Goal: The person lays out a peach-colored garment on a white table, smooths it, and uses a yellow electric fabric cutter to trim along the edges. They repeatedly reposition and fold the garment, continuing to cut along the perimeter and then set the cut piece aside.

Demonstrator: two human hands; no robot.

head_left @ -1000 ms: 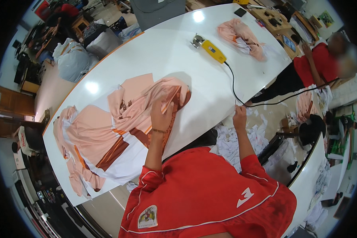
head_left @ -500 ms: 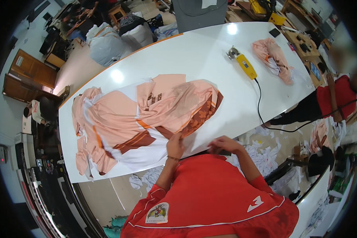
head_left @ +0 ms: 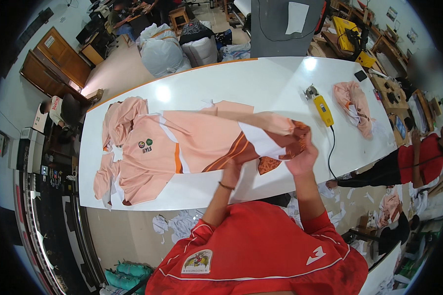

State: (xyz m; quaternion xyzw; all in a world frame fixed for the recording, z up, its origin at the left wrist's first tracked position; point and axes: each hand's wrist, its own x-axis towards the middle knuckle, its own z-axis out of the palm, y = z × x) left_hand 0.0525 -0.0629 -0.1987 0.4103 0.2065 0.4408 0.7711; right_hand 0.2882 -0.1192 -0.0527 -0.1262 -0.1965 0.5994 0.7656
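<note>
A peach jersey (head_left: 202,135) with white, orange and brown panels lies stretched sideways across the white table (head_left: 192,88). Its printed chest is toward the left, and its patterned brown hem is toward the right. My right hand (head_left: 303,158) is closed round that hem and lifts it a little off the tabletop. At the near edge of the brown and white side panel, my left hand (head_left: 233,170) pinches the cloth; its fingertips are partly hidden. More peach cloth is bunched at the far left end, and a patterned brown corner (head_left: 269,165) hangs between my hands.
A yellow handheld rotary cutter (head_left: 322,109) lies to the right, its black cord running off the near edge. Beyond it sits a crumpled peach garment (head_left: 353,108). A person in red (head_left: 426,160) is at the right. White scraps (head_left: 182,223) litter the floor.
My right hand has moved from the near table edge to the hem and taken hold of it. The jersey has been pulled out flatter, turning its printed chest upward. The view has shifted.
</note>
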